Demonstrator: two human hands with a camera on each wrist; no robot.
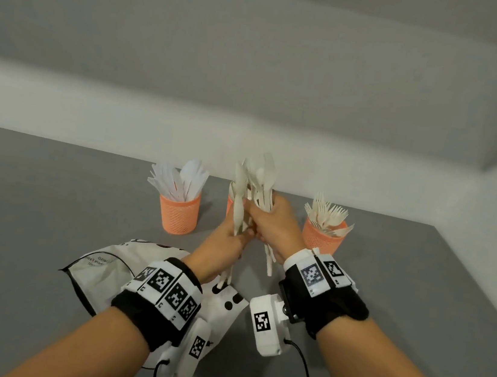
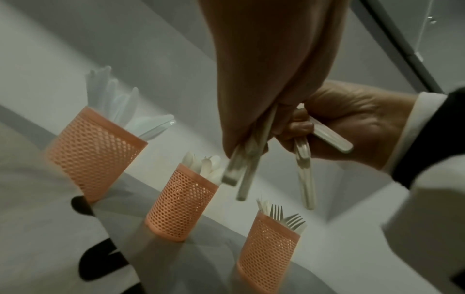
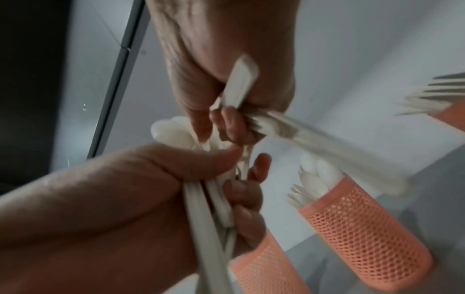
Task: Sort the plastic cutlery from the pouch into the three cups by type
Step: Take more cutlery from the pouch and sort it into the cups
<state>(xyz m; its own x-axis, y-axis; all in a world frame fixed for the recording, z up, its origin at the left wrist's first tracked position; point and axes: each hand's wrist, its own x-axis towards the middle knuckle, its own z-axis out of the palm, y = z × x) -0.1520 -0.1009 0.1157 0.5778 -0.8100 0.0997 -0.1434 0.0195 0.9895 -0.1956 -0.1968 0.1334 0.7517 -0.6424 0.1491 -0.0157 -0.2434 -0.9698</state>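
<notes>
Both hands are raised above the grey table (image 1: 46,225) and each grips part of a bundle of cream plastic spoons (image 1: 255,186). My left hand (image 1: 227,242) curls round the lower handles (image 2: 249,159). My right hand (image 1: 273,226) clenches the other spoons just beside it, touching the left. The spoon bowls (image 3: 171,129) stick up past the fingers. Three orange mesh cups stand behind: the knife cup (image 1: 178,210) on the left, the spoon cup (image 2: 181,201) in the middle, mostly hidden by my hands in the head view, and the fork cup (image 1: 323,236) on the right.
The white pouch (image 1: 110,268) with black print lies flat on the table under my left wrist. A white wall runs right behind the cups, and the table's right edge (image 1: 481,282) passes close to the fork cup.
</notes>
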